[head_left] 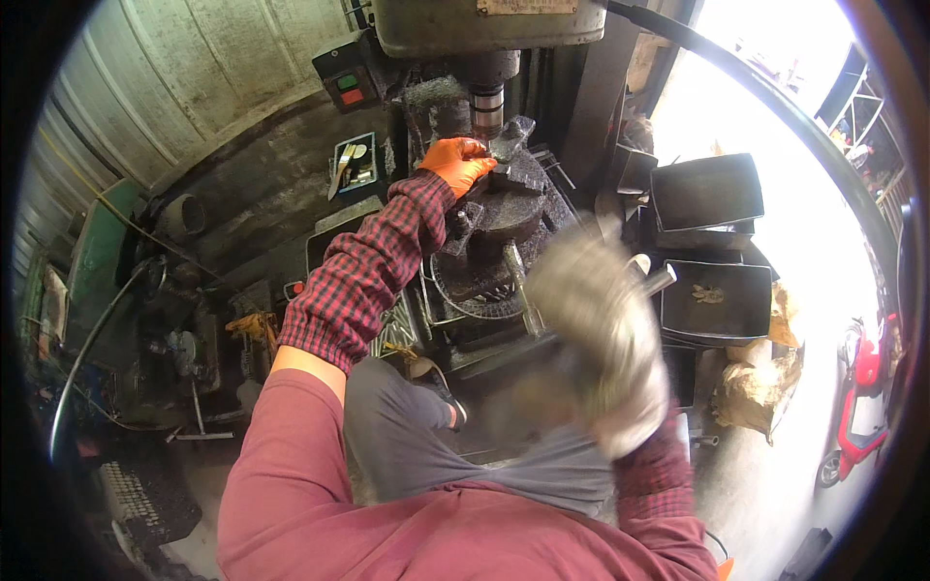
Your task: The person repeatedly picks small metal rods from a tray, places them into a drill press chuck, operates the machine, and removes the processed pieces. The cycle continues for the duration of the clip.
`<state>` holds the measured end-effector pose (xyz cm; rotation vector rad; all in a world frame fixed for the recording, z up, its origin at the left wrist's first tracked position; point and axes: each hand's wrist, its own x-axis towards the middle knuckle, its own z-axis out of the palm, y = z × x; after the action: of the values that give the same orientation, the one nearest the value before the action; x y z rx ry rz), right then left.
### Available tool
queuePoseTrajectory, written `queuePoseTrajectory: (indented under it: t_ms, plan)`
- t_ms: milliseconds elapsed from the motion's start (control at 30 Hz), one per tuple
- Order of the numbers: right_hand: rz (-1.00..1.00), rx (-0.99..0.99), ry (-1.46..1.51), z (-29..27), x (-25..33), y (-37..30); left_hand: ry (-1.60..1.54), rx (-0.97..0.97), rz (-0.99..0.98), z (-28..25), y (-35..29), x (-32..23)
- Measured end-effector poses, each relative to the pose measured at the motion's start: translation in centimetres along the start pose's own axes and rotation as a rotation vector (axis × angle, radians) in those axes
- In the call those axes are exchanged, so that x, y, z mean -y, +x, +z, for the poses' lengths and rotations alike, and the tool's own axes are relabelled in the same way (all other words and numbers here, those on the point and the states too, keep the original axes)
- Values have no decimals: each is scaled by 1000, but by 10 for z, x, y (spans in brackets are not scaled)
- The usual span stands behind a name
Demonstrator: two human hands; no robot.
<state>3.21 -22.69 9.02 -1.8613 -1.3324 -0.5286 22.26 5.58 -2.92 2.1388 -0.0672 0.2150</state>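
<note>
My left hand (pixel 459 166), in an orange glove, reaches to the vise just under the drill press chuck (pixel 487 108). Its fingers are closed together at the vise jaws, and whatever they pinch is too small or hidden to make out. The dark metal vise (pixel 518 179) is covered with fine chips. My right hand (pixel 605 329), in a pale grey work glove, is smeared by motion to the right of the machine. Beside it shows a shiny metal rod end (pixel 661 280); whether the hand touches it I cannot tell.
A switch box (pixel 349 89) with green and red buttons hangs left of the drill head (pixel 484 29). A small tray (pixel 355 163) with tools lies behind my left arm. Dark bins (pixel 707 192) stand at right, near a crumpled brown bag (pixel 759 395). A red scooter (pixel 862 397) stands far right.
</note>
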Motion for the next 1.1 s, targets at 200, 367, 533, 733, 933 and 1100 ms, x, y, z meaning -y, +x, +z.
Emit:
queuePoseTrajectory:
  t_ms: [200,367,533,733,933,1100]
  plan:
    - [312,691,-1004,-16,-28,-18,16,-3,102,0,-9,1]
    - [298,217,-926,5,-71,-61,-204,-116,143,-30,-79,23]
    - [500,119,-761,24,-117,-116,-331,-740,60,-104,-132,94]
    - [506,139,-699,16,-118,-121,252,-647,-261,-130,-99,200]
    - [458,1,-687,20,-109,-119,200,-800,-179,-160,-82,198]
    - [430,-5,-701,16,-101,-109,-272,-530,225,-105,-120,86]
